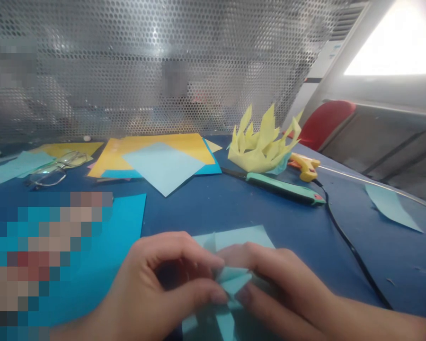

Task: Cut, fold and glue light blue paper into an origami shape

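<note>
Between my two hands is a small folded piece of light teal paper (236,279), its creased layers coming to a point on the right. My left hand (177,272) pinches its left side between thumb and index finger. With thumb and fingertips, my right hand (270,272) grips the right side. Beneath both hands lies a larger light teal sheet (248,233), mostly covered by them. A bright blue sheet (124,232) lies left of my left hand, partly behind a blurred-out patch.
Across the table's back are a stack of yellow-orange paper (156,142) with a pale blue square (165,166), glasses (53,170), a yellow paper flower (262,147), a green-handled cutter (284,187) and a yellow glue gun (307,166), its black cord trailing right. Perforated metal (128,94) stands behind.
</note>
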`<action>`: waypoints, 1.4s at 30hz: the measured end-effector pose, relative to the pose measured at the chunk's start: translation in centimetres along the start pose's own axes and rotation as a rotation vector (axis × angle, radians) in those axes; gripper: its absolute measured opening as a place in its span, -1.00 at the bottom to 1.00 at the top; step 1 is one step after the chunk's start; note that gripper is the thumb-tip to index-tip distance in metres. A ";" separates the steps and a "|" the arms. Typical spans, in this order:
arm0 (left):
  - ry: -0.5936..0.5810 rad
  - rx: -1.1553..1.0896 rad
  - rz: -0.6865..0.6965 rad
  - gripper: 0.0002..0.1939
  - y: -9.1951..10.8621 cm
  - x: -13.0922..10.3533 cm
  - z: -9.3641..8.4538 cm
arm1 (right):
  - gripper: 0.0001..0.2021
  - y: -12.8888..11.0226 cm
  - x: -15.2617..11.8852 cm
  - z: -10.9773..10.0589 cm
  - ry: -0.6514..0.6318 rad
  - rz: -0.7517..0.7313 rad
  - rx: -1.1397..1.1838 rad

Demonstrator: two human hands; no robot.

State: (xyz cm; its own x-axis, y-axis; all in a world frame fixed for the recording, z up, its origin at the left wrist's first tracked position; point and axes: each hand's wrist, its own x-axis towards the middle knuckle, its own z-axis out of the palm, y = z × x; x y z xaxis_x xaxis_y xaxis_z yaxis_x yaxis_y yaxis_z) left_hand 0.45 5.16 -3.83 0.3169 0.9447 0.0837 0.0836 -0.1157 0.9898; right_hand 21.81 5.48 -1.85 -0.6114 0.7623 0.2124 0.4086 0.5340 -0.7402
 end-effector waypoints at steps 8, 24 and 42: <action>-0.008 -0.132 0.004 -0.84 -0.2 0.3 0.4 | -0.86 0.1 -0.1 0.4 0.059 -0.093 -0.067; -0.038 -0.032 -0.011 -0.88 -0.3 0.1 0.2 | -0.88 0.0 -0.2 0.6 0.068 -0.096 -0.092; -0.022 -0.077 0.079 -0.79 0.0 -0.1 0.1 | -0.81 0.3 -0.4 0.2 -0.010 -0.084 -0.145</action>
State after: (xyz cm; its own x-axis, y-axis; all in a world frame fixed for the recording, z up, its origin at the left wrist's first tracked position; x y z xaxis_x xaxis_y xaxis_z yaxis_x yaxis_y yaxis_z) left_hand 0.55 5.00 -3.86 0.3406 0.9264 0.1604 -0.0151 -0.1652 0.9861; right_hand 22.03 5.26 -2.27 -0.6539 0.7097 0.2623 0.4489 0.6430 -0.6205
